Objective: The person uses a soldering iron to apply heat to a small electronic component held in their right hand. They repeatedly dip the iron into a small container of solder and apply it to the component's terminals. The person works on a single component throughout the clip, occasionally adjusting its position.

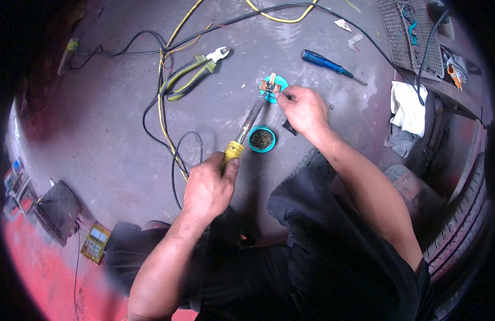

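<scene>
My left hand grips the yellow handle of a soldering iron, whose metal shaft reaches up to a small component with copper-coloured tabs on a round teal lid. My right hand has thumb and forefinger closed at the component's right edge. Below them sits a small round teal tin of dark, grainy material. A small black piece lies partly hidden beside my right hand.
Green-handled cutters and cables lie at upper left, a blue screwdriver at upper right. A white cloth, grey mat and tyre line the right. A yellow box lies at lower left.
</scene>
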Motion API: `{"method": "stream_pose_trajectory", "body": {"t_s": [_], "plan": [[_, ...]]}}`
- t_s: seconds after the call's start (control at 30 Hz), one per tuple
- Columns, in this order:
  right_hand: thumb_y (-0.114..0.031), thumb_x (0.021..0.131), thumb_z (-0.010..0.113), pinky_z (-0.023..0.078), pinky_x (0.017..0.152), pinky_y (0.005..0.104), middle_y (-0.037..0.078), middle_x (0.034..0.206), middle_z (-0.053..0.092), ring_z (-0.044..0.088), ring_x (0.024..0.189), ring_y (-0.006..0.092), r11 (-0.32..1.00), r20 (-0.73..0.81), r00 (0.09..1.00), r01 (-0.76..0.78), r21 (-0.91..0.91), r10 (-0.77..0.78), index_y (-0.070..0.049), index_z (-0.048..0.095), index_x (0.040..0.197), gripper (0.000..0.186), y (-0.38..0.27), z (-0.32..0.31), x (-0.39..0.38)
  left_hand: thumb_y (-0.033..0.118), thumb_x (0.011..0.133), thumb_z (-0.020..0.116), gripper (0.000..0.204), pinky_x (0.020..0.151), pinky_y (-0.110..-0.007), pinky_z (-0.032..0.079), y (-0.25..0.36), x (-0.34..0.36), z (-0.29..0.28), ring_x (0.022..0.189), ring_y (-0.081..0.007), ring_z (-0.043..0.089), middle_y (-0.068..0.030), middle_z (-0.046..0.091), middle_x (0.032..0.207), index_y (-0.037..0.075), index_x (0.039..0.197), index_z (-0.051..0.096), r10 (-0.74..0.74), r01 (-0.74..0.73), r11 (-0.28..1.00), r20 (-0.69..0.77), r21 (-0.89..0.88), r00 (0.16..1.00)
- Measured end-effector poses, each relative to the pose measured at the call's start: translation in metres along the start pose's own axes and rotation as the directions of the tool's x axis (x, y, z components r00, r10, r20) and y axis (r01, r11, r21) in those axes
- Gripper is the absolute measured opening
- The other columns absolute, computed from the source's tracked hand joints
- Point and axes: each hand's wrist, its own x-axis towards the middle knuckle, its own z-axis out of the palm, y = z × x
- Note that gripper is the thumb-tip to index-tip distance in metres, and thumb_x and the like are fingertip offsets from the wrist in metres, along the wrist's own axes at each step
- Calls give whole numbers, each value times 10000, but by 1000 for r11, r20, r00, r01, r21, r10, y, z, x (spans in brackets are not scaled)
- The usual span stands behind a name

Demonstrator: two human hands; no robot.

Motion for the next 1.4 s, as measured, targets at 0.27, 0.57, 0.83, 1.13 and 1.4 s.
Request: {"method": "stream_pose_trajectory", "body": {"t_s": [0.27,0.57,0.83,1.13,1.4], "plan": [[-397,930,708,556,716,436,118,784,750,744,750,292,1000,6,1000,6,-27,-6,-122,801,1050,313,-1,-1,1,323,1036,621,385,744,-517,503,3,2,-1,807,-466,667,-282,656,809,-54,962,645,0,0,1000,10,27,1000],[-423,921,699,565,801,514,186,904,751,725,901,412,998,51,997,-54,22,53,-138,799,1039,325,-5,-4,2,322,1039,614,384,739,-511,515,4,5,1,794,-454,679,-268,660,782,-52,965,648,-21,20,999,35,33,999],[-411,920,710,553,748,484,162,835,743,723,819,372,998,58,997,-60,25,59,-129,799,1010,309,-5,-5,4,330,1038,614,392,736,-511,509,7,6,-2,793,-453,672,-270,656,786,-54,963,647,-24,23,999,44,25,999],[-392,919,734,547,675,419,121,766,741,730,707,273,1000,43,999,-1,7,1,-101,798,1036,320,-1,0,6,337,1036,616,403,748,-517,507,6,6,-1,805,-469,665,-286,655,808,-58,956,645,-20,19,999,34,38,999],[-373,914,740,542,659,421,131,757,736,721,683,271,1000,37,999,-5,21,4,-80,795,1041,324,-1,1,5,334,1038,615,398,754,-522,506,5,7,0,820,-474,668,-292,657,814,-56,965,654,-26,25,999,33,31,999]]}}
